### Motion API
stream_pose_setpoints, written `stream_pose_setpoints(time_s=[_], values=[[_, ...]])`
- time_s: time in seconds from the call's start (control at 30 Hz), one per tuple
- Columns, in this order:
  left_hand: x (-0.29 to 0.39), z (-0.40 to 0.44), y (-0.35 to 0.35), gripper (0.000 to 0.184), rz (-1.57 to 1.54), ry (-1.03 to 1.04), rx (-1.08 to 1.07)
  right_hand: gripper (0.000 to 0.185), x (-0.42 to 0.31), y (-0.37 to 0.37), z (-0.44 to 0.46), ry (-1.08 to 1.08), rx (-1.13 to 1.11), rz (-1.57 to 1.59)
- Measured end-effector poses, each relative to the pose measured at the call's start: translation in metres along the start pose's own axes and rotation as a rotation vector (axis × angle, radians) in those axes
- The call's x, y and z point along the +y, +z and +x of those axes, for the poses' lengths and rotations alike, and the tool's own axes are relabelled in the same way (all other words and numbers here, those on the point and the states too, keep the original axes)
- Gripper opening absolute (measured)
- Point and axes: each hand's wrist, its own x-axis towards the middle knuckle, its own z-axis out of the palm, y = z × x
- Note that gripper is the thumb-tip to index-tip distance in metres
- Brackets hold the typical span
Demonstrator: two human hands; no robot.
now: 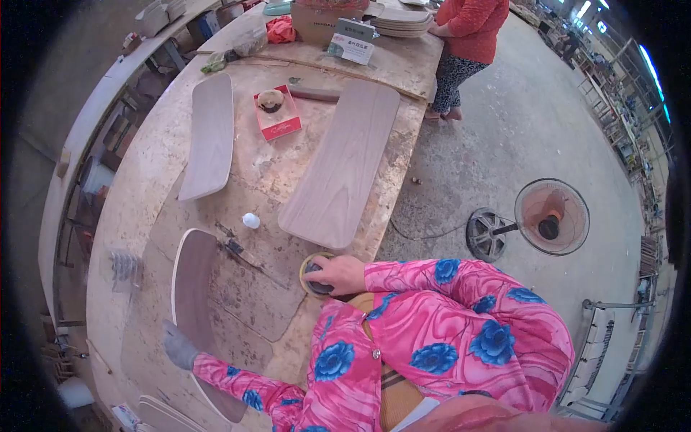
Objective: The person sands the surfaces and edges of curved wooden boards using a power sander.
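My left hand [180, 347], in a grey glove, grips the outer left edge of a curved wooden panel [193, 288]. The panel has a dark brown face and a pale edge, and it stands tilted on the table; my forearm covers part of its lower end. Close to my body, my bare right hand [341, 275] is closed over a round dark object with a yellowish rim [315, 289], resting at the table's near right side. Its exact kind is hard to make out under the fingers. Between the hands lie a thin dark tool [241, 253] and a small white bottle [250, 220].
Two more wooden panels [345, 162] [209, 137] lie farther up the worktable [266, 173], with a red box [278, 115] holding a tape roll between them. A cardboard box [317, 25] and stacked panels [403, 23] stand behind. Another person [471, 36] stands at the far right; a pedestal fan [551, 216] is on the floor.
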Motion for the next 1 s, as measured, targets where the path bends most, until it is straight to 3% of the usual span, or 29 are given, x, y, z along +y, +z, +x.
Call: stream_pose_setpoints(time_s=[0.1, 0.2, 0.27, 0.3, 0.37, 0.5, 0.57, 0.67, 0.73, 0.87, 0.93, 1.0], values=[[0.005, -0.007, -0.002, 0.062, 0.001, -0.055, 0.098, 0.054, -0.01, -0.001, -0.002, 0.069, 0.063, -0.012], [0.002, -0.008, -0.008, 0.059, -0.012, 0.048, -0.032, 0.055, -0.017, 0.007, -0.003, 0.131, 0.153, -0.039], [-0.001, -0.008, -0.017, 0.045, -0.113, 0.283, -0.184, 0.056, -0.022, 0.01, -0.003, 0.17, 0.156, -0.036], [-0.011, -0.002, -0.015, 0.045, -0.099, 0.268, -0.186, 0.056, -0.025, 0.012, -0.002, 0.22, 0.168, -0.036], [-0.033, 0.009, 0.01, 0.038, -0.155, 0.486, -0.239, 0.056, -0.026, 0.016, -0.002, 0.256, 0.166, -0.038], [-0.034, 0.005, 0.005, 0.049, -0.412, 0.481, -0.506, 0.057, -0.027, 0.026, 0.0, 0.294, 0.252, -0.078], [-0.04, 0.009, 0.012, 0.052, -0.478, 0.63, -0.538, 0.057, -0.033, 0.026, 0.0, 0.312, 0.253, -0.074], [-0.035, 0.006, 0.007, 0.057, -0.519, 0.586, -0.598, 0.056, -0.037, 0.034, 0.0, 0.387, 0.308, -0.078], [-0.033, -0.001, 0.004, 0.06, -0.929, 0.436, -0.773, 0.056, -0.045, 0.043, 0.002, 0.431, 0.347, -0.089], [-0.028, -0.007, -0.002, 0.062, -1.032, 0.533, -0.766, 0.057, -0.054, 0.052, 0.003, 0.526, 0.466, -0.14], [-0.032, -0.005, 0.01, 0.063, -1.174, 0.534, -0.917, 0.058, -0.058, 0.049, 0.002, 0.57, 0.437, -0.141], [-0.031, -0.006, 0.012, 0.064, -1.191, 0.561, -0.917, 0.059, -0.057, 0.047, 0.003, 0.564, 0.437, -0.157]])
